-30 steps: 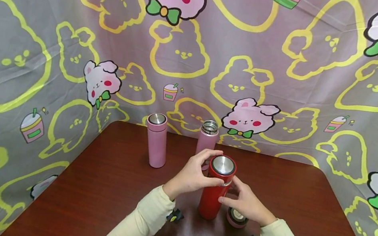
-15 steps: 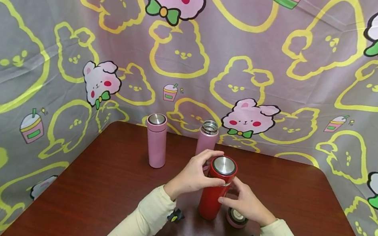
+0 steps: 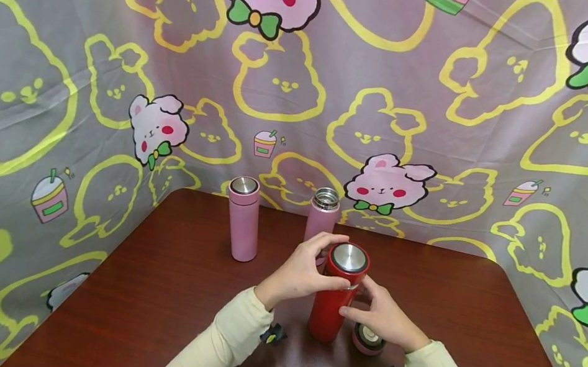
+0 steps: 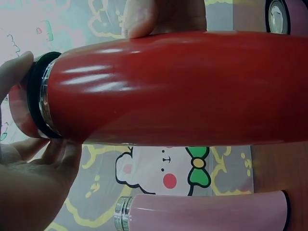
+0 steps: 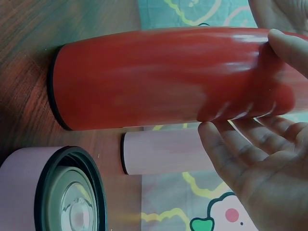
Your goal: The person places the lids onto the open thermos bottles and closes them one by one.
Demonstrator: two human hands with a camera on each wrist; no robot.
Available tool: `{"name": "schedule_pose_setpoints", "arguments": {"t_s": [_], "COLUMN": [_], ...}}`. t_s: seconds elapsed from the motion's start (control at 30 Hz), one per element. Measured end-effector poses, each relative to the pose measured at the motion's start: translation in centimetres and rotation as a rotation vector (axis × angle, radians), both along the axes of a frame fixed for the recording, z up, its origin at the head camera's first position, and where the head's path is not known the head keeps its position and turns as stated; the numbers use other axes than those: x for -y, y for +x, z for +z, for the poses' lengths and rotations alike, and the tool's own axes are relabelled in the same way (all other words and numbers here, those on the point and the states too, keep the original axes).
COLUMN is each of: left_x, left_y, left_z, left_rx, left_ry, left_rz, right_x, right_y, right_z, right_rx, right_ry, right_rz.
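A red thermos flask point(image 3: 327, 317) stands on the table between both hands. My left hand point(image 3: 293, 276) grips its red lid point(image 3: 349, 259), which has a steel disc on top. Lower down, my right hand point(image 3: 387, 314) holds the body, thumb on one side and fingers on the other. In the left wrist view a black ring and a silver rim point(image 4: 44, 98) show between lid and body, and the lid looks slightly tilted. Near the flask's base lies a pink lid point(image 3: 368, 339) with its inner side up, touched by neither hand.
Behind the red flask stands a lidless pink thermos point(image 3: 321, 217), its steel mouth bare and lower part covered by my left hand. A lidded pink thermos point(image 3: 245, 227) is upright farther left. Patterned cloth point(image 3: 295, 96) hangs behind and beside the brown table point(image 3: 160, 290).
The red lid and the left hand's fingers have shifted very slightly to the right. The right hand, the flask's body and the pink things stay where they were.
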State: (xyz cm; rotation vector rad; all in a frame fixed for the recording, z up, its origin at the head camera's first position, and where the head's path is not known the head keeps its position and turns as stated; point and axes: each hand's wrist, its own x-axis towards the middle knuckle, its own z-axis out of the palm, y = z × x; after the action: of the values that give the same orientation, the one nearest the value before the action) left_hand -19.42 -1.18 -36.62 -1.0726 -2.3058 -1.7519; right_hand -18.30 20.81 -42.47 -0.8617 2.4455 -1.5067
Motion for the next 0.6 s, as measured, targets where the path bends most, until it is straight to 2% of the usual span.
{"name": "schedule_pose_setpoints", "arguments": {"t_s": [0.37, 0.6], "left_x": [0.24, 0.19], "left_y": [0.01, 0.10], "left_z": [-0.45, -0.98], "left_rx": [-0.003, -0.007], "left_ry": [-0.016, 0.010], "left_rz": [0.001, -0.006], "right_x": [-0.10, -0.03], "right_y": [-0.06, -0.11], "right_z": [-0.09, -0.12], "right_rx": [0.031, 0.030], "right_ry": [-0.001, -0.015], "right_rz": [0.000, 0.002]}}
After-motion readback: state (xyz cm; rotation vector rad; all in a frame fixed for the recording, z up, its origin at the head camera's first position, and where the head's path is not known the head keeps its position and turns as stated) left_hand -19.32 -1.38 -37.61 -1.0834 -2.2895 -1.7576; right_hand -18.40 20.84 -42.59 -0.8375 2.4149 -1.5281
